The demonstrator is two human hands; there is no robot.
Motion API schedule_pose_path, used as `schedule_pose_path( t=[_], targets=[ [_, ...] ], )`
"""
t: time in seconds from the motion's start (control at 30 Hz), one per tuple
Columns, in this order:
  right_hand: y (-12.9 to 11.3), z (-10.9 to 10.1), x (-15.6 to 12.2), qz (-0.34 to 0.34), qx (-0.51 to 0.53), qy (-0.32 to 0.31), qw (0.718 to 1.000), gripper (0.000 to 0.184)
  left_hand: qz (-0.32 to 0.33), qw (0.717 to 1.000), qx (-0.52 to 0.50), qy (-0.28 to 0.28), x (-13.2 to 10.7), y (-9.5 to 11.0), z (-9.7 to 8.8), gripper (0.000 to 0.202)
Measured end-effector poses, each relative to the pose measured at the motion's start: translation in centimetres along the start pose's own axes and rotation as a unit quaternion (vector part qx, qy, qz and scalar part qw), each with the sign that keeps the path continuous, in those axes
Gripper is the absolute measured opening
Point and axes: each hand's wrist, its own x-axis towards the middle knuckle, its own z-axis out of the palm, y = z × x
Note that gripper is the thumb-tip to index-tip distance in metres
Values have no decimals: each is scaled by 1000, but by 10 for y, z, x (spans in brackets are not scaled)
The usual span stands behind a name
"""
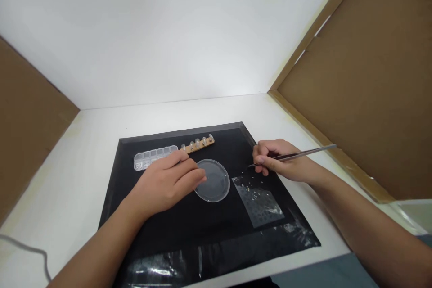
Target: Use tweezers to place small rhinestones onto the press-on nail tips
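My right hand (pixel 275 159) pinches a pair of slim metal tweezers (pixel 297 155), their dark tips pointing left above the black mat (pixel 175 229). Just below the tips, tiny shiny pieces (pixel 255 194) lie scattered on and around a clear plastic sheet (pixel 266 211). My left hand (pixel 170 180) is closed, its fingers curled together over the left edge of a round clear dish (pixel 216 182). Whatever those fingers hold, if anything, is hidden. Beyond them lies a narrow wooden strip (pixel 202 144) bearing several clear rounded pieces; its near end is behind my hand.
A clear compartment box (pixel 155 155) with small bits inside sits at the mat's upper left, partly covered by my left hand. Brown board walls stand left and right (pixel 364 90), with a white panel (pixel 175 36) behind. A grey cable (pixel 25 246) lies at lower left.
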Motion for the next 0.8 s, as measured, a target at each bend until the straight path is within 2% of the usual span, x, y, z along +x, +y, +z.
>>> schedule_pose_path(
  t=[0.4, 0.8],
  targets=[
    [5, 1, 1, 0, 1, -36, 999, 41, -2, 1000, 5, -1, -1, 0, -2, 11],
    [4, 4, 3, -8, 0, -46, 999, 39, -10, 1000, 11, -8, -1, 0, -3, 12]
  ],
)
